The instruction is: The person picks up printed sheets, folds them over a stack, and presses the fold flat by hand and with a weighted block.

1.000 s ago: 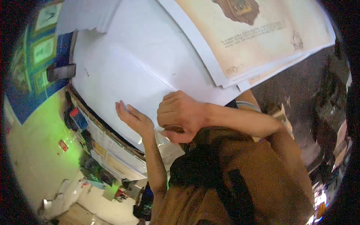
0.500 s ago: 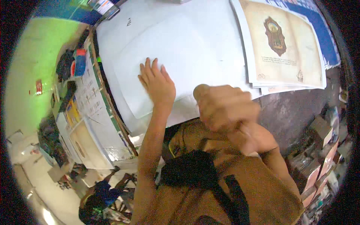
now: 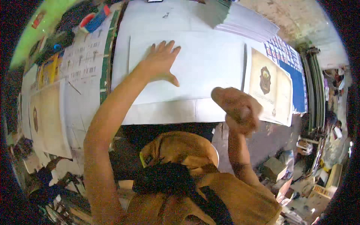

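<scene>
Clock directions run from the middle of the view. The white sheet (image 3: pixel 210 67) lies at 12 o'clock on the counter (image 3: pixel 142 22). The left hand (image 3: pixel 159 62), at 11 o'clock, is palm down over it, fingers spread and released, apparently resting on it. The right hand (image 3: pixel 240 108), at 3 o'clock, is curled by the sheet's near right corner; motion blur hides whether its fingers are clenched or grasping something, so I cannot tell.

A sideways push from the left palm could skid or skew the sheet, since smooth paper would likely slide. A hard edge in the right hand, if there is any, could crease or mark it. That hand is also near the parchment-coloured prints (image 3: pixel 281 80) between 2 and 3 o'clock, so a careless swing could knock them askew. The white stack (image 3: pixel 247 24) at 1 o'clock could fan out if bumped.

As for writing, a small handwritten mark (image 3: pixel 165 15) sits near the far edge at 12 o'clock, too blurred to read. The prints carry a dark ornate emblem above tiny lines of text; the tan print (image 3: pixel 50 116) at 9 o'clock has a similar emblem. No brand can be made out.
</scene>
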`<action>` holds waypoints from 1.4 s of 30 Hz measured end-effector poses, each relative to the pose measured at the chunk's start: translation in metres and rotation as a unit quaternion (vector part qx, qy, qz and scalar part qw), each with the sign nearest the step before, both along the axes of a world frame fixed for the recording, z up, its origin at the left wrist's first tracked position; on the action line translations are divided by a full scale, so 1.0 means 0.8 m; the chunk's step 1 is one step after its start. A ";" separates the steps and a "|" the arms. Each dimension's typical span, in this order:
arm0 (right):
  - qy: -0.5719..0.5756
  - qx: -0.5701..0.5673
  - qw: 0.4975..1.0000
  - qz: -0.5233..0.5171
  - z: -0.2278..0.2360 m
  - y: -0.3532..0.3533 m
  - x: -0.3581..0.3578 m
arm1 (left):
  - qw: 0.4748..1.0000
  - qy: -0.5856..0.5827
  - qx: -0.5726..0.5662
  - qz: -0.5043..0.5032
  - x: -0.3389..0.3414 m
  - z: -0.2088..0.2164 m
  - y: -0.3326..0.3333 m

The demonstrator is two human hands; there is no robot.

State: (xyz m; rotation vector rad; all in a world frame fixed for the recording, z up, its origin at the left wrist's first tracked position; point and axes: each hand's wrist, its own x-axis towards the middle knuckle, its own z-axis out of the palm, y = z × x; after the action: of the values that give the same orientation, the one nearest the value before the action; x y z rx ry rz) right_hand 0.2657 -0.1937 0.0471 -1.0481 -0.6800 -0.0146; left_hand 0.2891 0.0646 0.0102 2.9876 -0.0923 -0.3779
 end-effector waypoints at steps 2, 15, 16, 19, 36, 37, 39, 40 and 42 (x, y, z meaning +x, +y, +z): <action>-0.178 -0.014 0.983 0.030 -0.004 -0.004 0.001 | 0.999 -0.037 -0.017 -0.014 -0.006 0.006 0.001; 0.044 -0.157 0.986 -0.047 -0.027 0.043 -0.007 | 0.997 -0.068 -0.028 -0.005 -0.001 -0.014 0.048; 0.015 -0.016 1.000 -0.018 -0.019 0.042 -0.019 | 0.998 -0.050 -0.032 -0.006 -0.003 -0.013 0.043; -0.213 -0.332 0.919 -0.029 -0.013 0.029 -0.017 | 0.999 -0.037 -0.017 0.000 0.002 -0.006 0.046; -0.127 -0.177 0.969 0.117 -0.092 0.108 -0.003 | 0.999 -0.035 -0.010 0.018 0.012 -0.015 0.050; -0.128 -0.178 0.968 0.121 -0.096 0.110 -0.001 | 0.998 -0.048 -0.025 0.008 0.005 -0.015 0.047; -0.045 -0.238 0.968 0.068 -0.098 0.106 0.002 | 0.997 -0.062 -0.042 0.000 -0.007 -0.012 0.051; -0.045 -0.238 0.968 0.071 -0.091 0.109 -0.004 | 0.997 -0.063 -0.035 0.003 -0.016 -0.005 0.063; 0.021 -0.322 0.942 0.091 -0.060 0.117 -0.016 | 0.997 -0.070 -0.028 0.005 -0.022 -0.003 0.081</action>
State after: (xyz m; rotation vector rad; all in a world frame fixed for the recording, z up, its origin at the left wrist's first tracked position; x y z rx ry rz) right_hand 0.2533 -0.1000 -0.0005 -1.6008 -0.7607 0.4141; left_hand 0.2712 0.1294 0.0074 2.9543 -0.0987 -0.1626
